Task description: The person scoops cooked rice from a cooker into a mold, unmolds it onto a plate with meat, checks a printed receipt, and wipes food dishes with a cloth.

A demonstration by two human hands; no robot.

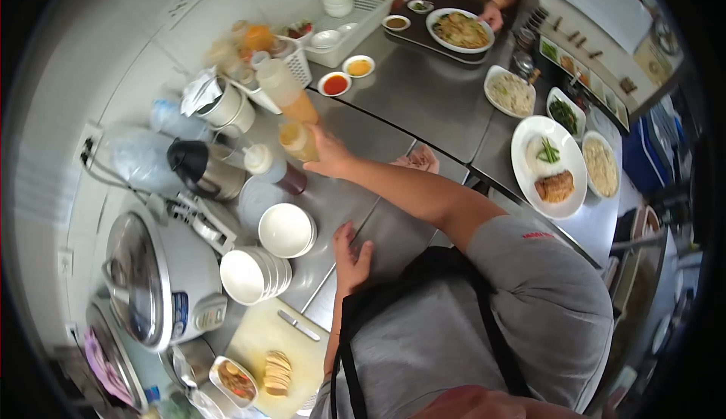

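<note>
My right hand (325, 154) reaches across the steel counter and is wrapped round a squeeze bottle (296, 141) of yellowish sauce. Right behind it stands a taller squeeze bottle (283, 90) with orange sauce. Another squeeze bottle (276, 169), with dark sauce, stands beside the held one. My left hand (350, 256) hovers near the counter edge, holding nothing, its fingers apart. Closest to it are a stack of white bowls (287, 230) and a second bowl stack (253, 275).
A cutting board (249, 332) carries a knife (299, 324) and sliced food (277, 373). A rice cooker (151, 283) and a kettle (212, 168) line the wall. Plated food (556, 192) sits at right. Across the counter, another person's hand (492, 15) touches a noodle plate (460, 31).
</note>
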